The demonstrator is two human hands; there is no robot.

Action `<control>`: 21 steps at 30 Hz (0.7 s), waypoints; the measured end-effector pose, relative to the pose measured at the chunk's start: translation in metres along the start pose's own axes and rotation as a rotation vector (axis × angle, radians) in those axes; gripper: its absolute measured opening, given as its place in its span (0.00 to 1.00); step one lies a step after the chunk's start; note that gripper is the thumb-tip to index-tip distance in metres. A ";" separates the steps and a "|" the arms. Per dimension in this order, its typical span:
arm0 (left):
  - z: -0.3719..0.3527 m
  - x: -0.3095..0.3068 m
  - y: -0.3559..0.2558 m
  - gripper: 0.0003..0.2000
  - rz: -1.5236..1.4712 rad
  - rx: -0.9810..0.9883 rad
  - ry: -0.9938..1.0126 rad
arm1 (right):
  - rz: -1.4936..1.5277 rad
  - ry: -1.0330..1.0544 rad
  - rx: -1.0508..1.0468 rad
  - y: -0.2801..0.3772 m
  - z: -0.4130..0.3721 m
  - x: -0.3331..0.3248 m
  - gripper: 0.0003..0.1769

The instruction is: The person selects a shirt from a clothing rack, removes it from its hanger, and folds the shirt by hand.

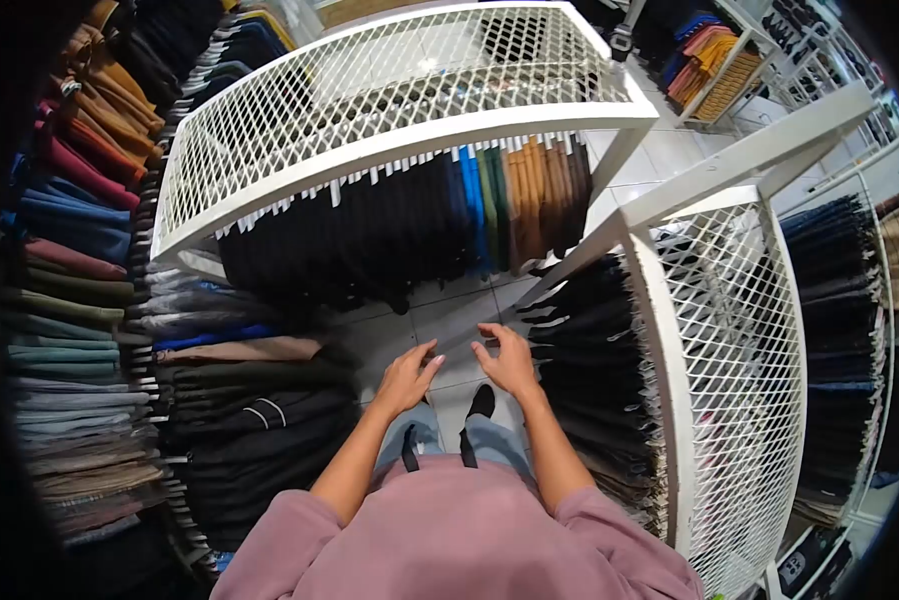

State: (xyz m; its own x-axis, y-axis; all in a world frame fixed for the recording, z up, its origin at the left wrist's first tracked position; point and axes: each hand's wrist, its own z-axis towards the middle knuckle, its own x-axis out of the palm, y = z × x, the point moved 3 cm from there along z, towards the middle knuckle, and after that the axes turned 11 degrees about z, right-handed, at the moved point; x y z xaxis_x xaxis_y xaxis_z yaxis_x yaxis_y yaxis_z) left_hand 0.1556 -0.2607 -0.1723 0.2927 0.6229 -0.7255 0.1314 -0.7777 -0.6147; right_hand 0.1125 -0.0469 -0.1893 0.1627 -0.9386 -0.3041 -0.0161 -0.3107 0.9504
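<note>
My left hand (407,378) is held out in front of my body above the tiled floor (439,335), its fingers apart and nothing in it. Facing it from the right, my right hand (506,358) is also empty, with thumb and fingers spread. A gap separates the two hands. The nearest clothes to my right hand are dark garments (594,350) hanging on the right. Beyond both hands hangs a row of black garments (349,230), with blue, green and tan ones (539,200) at its right end.
A white mesh-topped rack (399,146) spans the front, and another white mesh rack (734,400) stands at the right. Folded or hanging clothes (74,280) line the left side, with black garments (249,410) nearer. A shelf of colourful clothes (704,65) is far right.
</note>
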 end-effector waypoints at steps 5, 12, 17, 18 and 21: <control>0.049 -0.016 0.005 0.26 0.006 0.104 -0.007 | 0.027 -0.054 -0.009 -0.006 0.032 0.021 0.18; 0.145 -0.055 0.026 0.23 0.349 0.441 -0.386 | -0.048 -0.198 -0.062 -0.012 0.107 0.034 0.20; 0.193 -0.075 0.046 0.31 0.733 0.456 -0.367 | -0.261 -0.351 -0.280 -0.015 0.172 0.023 0.31; 0.193 -0.077 0.052 0.32 0.776 0.469 -0.363 | -0.310 -0.382 -0.272 -0.011 0.181 0.021 0.35; 0.186 -0.080 0.068 0.34 0.812 0.446 -0.323 | -0.378 -0.392 -0.216 -0.017 0.200 0.018 0.45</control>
State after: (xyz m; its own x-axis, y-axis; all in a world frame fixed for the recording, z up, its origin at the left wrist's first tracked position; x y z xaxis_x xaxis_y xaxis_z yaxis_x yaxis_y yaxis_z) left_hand -0.0350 -0.3478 -0.2141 -0.1462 -0.0426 -0.9883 -0.3845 -0.9181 0.0964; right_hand -0.0820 -0.0882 -0.2244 -0.2600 -0.7665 -0.5872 0.1799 -0.6360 0.7505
